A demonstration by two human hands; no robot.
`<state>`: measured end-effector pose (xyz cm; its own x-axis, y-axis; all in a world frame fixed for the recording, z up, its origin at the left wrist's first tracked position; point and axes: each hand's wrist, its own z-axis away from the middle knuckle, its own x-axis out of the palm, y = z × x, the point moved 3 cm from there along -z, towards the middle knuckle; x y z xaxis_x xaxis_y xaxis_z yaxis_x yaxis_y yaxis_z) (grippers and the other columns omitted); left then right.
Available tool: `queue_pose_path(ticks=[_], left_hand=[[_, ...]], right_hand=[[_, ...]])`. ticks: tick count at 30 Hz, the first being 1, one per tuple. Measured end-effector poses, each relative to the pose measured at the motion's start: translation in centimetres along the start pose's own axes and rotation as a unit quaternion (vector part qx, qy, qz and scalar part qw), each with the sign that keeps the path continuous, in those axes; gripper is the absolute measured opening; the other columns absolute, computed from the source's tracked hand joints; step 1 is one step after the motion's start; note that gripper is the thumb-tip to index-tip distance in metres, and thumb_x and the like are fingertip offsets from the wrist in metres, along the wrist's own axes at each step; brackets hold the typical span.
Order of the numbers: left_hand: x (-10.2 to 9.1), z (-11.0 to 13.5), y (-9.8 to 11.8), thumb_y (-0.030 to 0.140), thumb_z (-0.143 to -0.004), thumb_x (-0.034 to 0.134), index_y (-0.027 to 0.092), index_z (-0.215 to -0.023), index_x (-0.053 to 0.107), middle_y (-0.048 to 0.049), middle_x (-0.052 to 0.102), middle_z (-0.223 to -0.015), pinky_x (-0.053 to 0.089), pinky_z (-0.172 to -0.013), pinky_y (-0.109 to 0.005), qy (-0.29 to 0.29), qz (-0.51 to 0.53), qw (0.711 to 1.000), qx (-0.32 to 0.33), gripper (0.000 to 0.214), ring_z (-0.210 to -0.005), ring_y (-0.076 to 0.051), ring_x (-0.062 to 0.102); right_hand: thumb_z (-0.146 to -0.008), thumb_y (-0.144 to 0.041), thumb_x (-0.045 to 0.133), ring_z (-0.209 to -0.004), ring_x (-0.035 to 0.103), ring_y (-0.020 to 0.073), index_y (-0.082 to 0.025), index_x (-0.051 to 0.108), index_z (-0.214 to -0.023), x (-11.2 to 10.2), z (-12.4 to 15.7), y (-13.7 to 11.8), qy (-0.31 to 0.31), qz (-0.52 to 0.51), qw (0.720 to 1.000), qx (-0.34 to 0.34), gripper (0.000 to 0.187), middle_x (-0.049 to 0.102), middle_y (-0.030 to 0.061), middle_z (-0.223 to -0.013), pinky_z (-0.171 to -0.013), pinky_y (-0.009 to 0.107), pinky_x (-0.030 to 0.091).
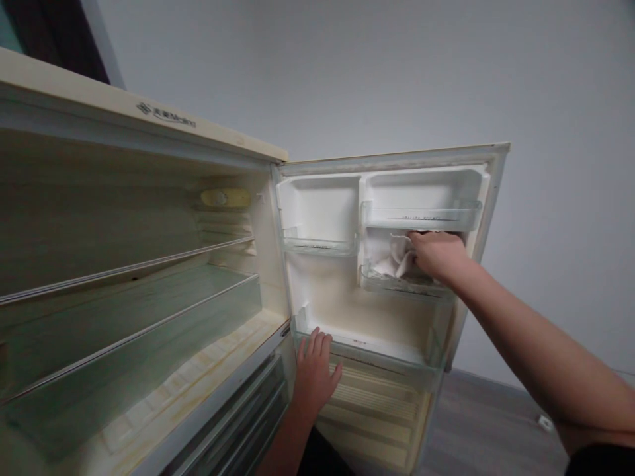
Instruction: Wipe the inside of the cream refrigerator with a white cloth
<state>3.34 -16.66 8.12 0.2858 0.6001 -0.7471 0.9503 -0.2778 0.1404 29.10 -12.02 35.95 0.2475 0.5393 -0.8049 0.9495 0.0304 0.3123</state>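
Note:
A fridge door [327, 284] stands swung out, its inner side facing me. My right hand [437, 254] is closed on a white cloth [399, 256] inside the middle-right door shelf [407, 284], below the upper-right shelf [421, 215]. Part of the cloth hangs down into the shelf, and my fingertips are partly hidden. Lower down, my left hand [317, 370] has its fingers stretched out over the clear front of the long bottom door shelf [377, 354]. It holds nothing; whether it touches the shelf I cannot tell.
To the left is the fridge compartment [272, 264] with glass shelves [218, 281], a yellow lamp cover [225, 198] and yellowish stains on its floor. Dark drawers [238, 416] sit below. A grey wall [555, 198] stands behind the door. A small white object [545, 423] lies on the floor at right.

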Motion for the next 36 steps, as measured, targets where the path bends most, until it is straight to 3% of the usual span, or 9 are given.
queue_pose_path(ticks=[5, 9, 14, 17, 19, 26, 31, 33, 36], left_hand=[[-0.1, -0.2, -0.1, 0.028, -0.080, 0.063, 0.015, -0.130, 0.051, -0.0132, 0.060, -0.132, 0.031, -0.114, -0.052, -0.006, 0.007, 1.000, 0.002, 0.053, -0.140, -0.033, 0.039], [-0.2, -0.3, -0.1, 0.028, -0.080, 0.062, 0.015, -0.127, 0.053, -0.0132, 0.061, -0.131, 0.032, -0.113, -0.052, -0.009, 0.007, 1.000, -0.003, 0.050, -0.140, -0.033, 0.039], [-0.3, -0.3, -0.1, 0.029, -0.080, 0.063, 0.015, -0.126, 0.054, -0.0130, 0.062, -0.130, 0.034, -0.112, -0.052, -0.005, 0.002, 1.000, 0.005, 0.049, -0.138, -0.034, 0.041], [-0.2, -0.2, -0.2, 0.029, -0.080, 0.063, 0.016, -0.127, 0.053, -0.0129, 0.061, -0.130, 0.033, -0.113, -0.052, -0.003, -0.002, 1.000, 0.008, 0.050, -0.139, -0.034, 0.040], [-0.1, -0.1, -0.3, 0.029, -0.079, 0.063, 0.016, -0.127, 0.053, -0.0129, 0.061, -0.130, 0.034, -0.112, -0.052, -0.003, -0.004, 1.000, 0.008, 0.051, -0.139, -0.034, 0.040], [-0.4, -0.4, -0.2, 0.029, -0.080, 0.064, 0.015, -0.126, 0.053, -0.0140, 0.061, -0.130, 0.036, -0.111, -0.052, -0.013, -0.006, 1.000, 0.012, 0.049, -0.139, -0.034, 0.041], [-0.4, -0.4, 0.1, 0.030, -0.083, 0.062, 0.016, -0.129, 0.051, -0.0131, 0.061, -0.132, 0.035, -0.112, -0.051, -0.024, -0.013, 1.000, 0.006, 0.049, -0.140, -0.032, 0.040], [-0.4, -0.4, 0.1, 0.031, -0.083, 0.062, 0.017, -0.129, 0.051, -0.0127, 0.061, -0.132, 0.035, -0.112, -0.050, -0.022, -0.013, 1.000, 0.006, 0.049, -0.140, -0.032, 0.040], [-0.5, -0.4, -0.2, 0.031, -0.083, 0.062, 0.017, -0.128, 0.052, -0.0130, 0.061, -0.132, 0.035, -0.112, -0.050, -0.025, -0.013, 1.000, 0.010, 0.048, -0.139, -0.032, 0.041]], right_hand=[[-0.089, -0.015, 0.044, -0.098, 0.069, 0.0345, -0.010, 0.069, -0.110, -0.5, 0.1, 0.5, -0.052, 0.037, 0.997, -0.036, 0.033, 0.070, 0.0227, -0.105, -0.078, 0.042, 0.054], [-0.085, -0.015, 0.052, -0.101, 0.068, 0.0328, -0.008, 0.069, -0.111, -1.3, -1.1, -1.7, -0.091, 0.028, 0.993, -0.068, 0.032, 0.069, 0.0231, -0.110, -0.081, 0.039, 0.054], [-0.089, -0.021, 0.048, -0.098, 0.069, 0.0312, -0.014, 0.059, -0.125, -1.6, -3.3, -5.5, -0.025, -0.042, 0.990, -0.129, 0.038, 0.069, 0.0194, -0.110, -0.079, 0.038, 0.054], [-0.091, -0.020, 0.045, -0.098, 0.068, 0.0307, -0.013, 0.054, -0.128, -1.4, -3.5, -6.1, 0.001, -0.029, 0.985, -0.168, 0.039, 0.066, 0.0209, -0.115, -0.081, 0.038, 0.053], [-0.091, -0.017, 0.044, -0.099, 0.068, 0.0311, -0.013, 0.054, -0.126, -1.3, -2.8, -5.5, 0.006, -0.009, 0.987, -0.163, 0.037, 0.065, 0.0215, -0.117, -0.081, 0.038, 0.053], [-0.088, -0.010, 0.043, -0.097, 0.069, 0.0313, -0.004, 0.057, -0.120, -1.5, 0.3, -1.4, -0.026, 0.047, 0.998, -0.037, 0.035, 0.069, 0.0263, -0.103, -0.079, 0.037, 0.052], [-0.086, -0.018, 0.051, -0.088, 0.068, 0.0302, -0.006, 0.060, -0.115, -1.7, 0.1, 0.6, -0.046, 0.035, 0.997, -0.044, 0.033, 0.069, 0.0229, -0.100, -0.074, 0.037, 0.050], [-0.086, -0.024, 0.052, -0.088, 0.067, 0.0288, -0.011, 0.059, -0.114, -2.2, 1.0, 0.2, -0.003, -0.013, 0.996, -0.088, 0.032, 0.069, 0.0188, -0.099, -0.075, 0.037, 0.050], [-0.086, -0.028, 0.054, -0.101, 0.061, 0.0299, -0.014, 0.059, -0.111, -2.2, 4.1, -2.4, 0.138, -0.073, 0.972, -0.174, 0.029, 0.066, 0.0173, -0.109, -0.082, 0.039, 0.048]])
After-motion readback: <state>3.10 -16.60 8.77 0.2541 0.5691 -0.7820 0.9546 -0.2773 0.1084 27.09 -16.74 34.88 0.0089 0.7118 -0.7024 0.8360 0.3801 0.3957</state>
